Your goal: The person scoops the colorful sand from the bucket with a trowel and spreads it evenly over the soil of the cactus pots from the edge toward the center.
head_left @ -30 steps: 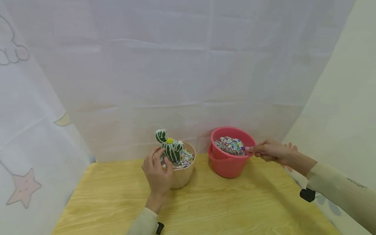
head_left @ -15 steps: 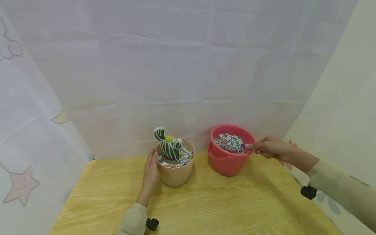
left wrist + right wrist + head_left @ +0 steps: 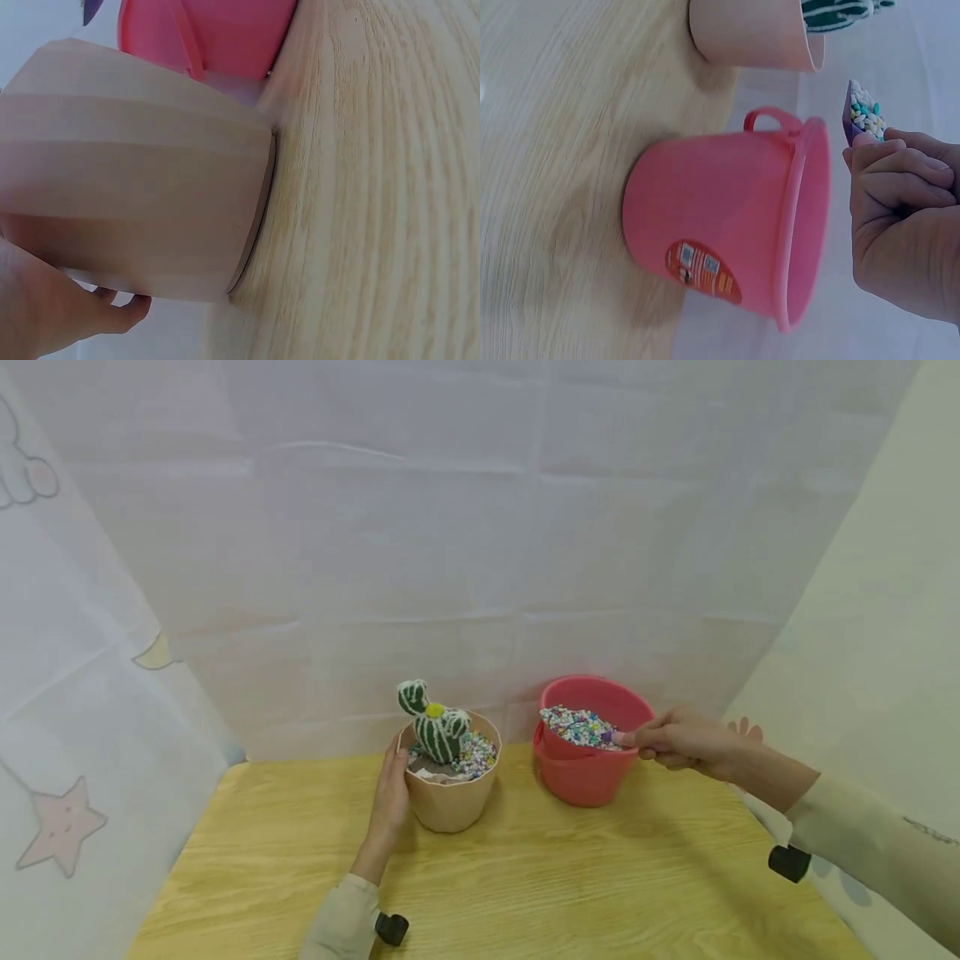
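My right hand (image 3: 686, 743) grips the pink handle of a small purple toy shovel (image 3: 847, 120). The shovel is heaped with coloured pebbles (image 3: 867, 118) and is at the mouth of the pink bucket (image 3: 581, 781) in the head view; in the right wrist view it shows beyond the rim. My left hand (image 3: 388, 797) rests against the left side of a beige flowerpot (image 3: 450, 806), fingers along its wall, part of them hidden. A green-and-white knitted cactus (image 3: 438, 735) with a yellow flower stands in the pot, and pebbles (image 3: 476, 756) lie mostly on its right.
The pot and bucket stand side by side on a wooden table (image 3: 525, 893), near the white cloth (image 3: 420, 568) behind. The bucket's handle (image 3: 776, 116) hangs on the side facing the pot.
My left hand has moved from over the pot's front and the cactus to the pot's left side. The loaded shovel has risen and shifted slightly left within the bucket's mouth.
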Demonstrator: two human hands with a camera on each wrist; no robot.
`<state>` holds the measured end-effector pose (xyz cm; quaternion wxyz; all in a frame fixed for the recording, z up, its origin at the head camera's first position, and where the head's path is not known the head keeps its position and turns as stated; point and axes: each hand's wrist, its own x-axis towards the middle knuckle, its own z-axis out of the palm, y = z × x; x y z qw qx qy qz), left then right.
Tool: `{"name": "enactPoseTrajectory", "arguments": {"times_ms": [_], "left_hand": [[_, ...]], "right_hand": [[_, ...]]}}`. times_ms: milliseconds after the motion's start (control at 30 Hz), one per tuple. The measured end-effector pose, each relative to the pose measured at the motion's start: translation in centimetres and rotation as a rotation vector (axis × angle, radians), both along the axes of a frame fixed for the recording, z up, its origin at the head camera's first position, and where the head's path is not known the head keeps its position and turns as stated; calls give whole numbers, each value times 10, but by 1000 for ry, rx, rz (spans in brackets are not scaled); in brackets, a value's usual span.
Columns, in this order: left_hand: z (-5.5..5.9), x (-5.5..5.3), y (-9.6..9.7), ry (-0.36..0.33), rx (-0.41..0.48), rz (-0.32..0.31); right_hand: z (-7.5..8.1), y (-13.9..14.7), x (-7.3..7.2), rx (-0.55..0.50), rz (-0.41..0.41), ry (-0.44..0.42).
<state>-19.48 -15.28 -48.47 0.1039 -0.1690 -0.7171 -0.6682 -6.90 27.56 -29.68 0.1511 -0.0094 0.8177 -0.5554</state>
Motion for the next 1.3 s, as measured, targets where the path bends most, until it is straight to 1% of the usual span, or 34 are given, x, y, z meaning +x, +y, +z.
{"name": "enactPoseTrajectory", "arguments": {"times_ms": [133,267,400,500,567,667,767,833,933,1067,1100,1133,1300], "left_hand": [[2,0,2,-23,-1,-12],[10,3,5,-37,28,-38],[26,14,5,-56,16,-48],[31,18,3,-55,3,-44],[27,16,3,-48,17,-44],[16,10,5,-39,37,-37],[7,6,7,-38,35,-28],[4,6,8,-33,27,-20],[2,7,9,-14,30,-4],[3,9,11,25,38,1],[3,10,11,26,43,-3],[8,13,12,29,51,-13],[8,15,18,23,59,-22]], "right_hand": [[0,-13,4,-15,6,5],[1,-25,7,-10,23,-2],[0,-36,7,-3,70,-2],[-2,-43,4,5,117,8],[-3,-49,1,9,137,10],[-3,-56,-3,24,154,13],[-4,-62,-6,36,166,7],[-5,-66,-8,44,179,2],[-7,-72,-12,57,202,3],[-11,-82,-17,71,220,7],[-12,-84,-18,80,217,3],[-13,-87,-19,80,214,-5],[-16,-96,-21,124,209,-26]]}}
